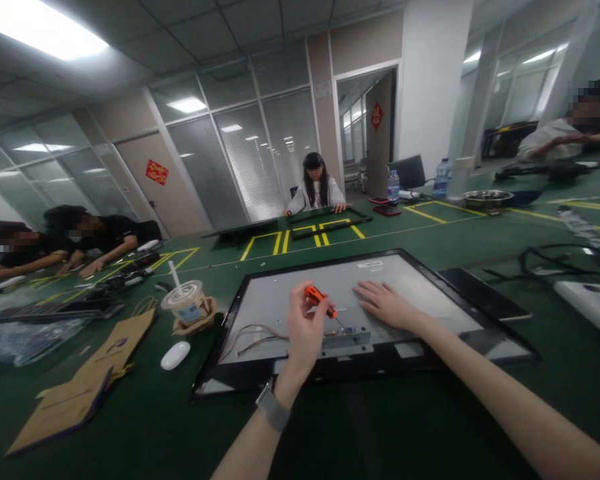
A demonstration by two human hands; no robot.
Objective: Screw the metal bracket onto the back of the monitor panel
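Note:
A flat monitor panel (420, 280) with a black frame lies face down on the green table in front of me. My left hand (304, 330) is closed round an orange-handled screwdriver (319, 299), whose tip points down at a small metal bracket (347, 339) near the panel's front edge. My right hand (385, 303) rests flat on the panel's grey back with fingers spread, just right of the screwdriver. Thin coloured wires (253, 333) run across the panel on the left.
A drink cup with a straw (186, 303), a white mouse (175, 355) and a brown paper bag (87, 383) lie at left. A dark flat panel (485, 293) and cables (550, 261) lie at right. Other people sit round the table; water bottles (393, 185) stand at the back.

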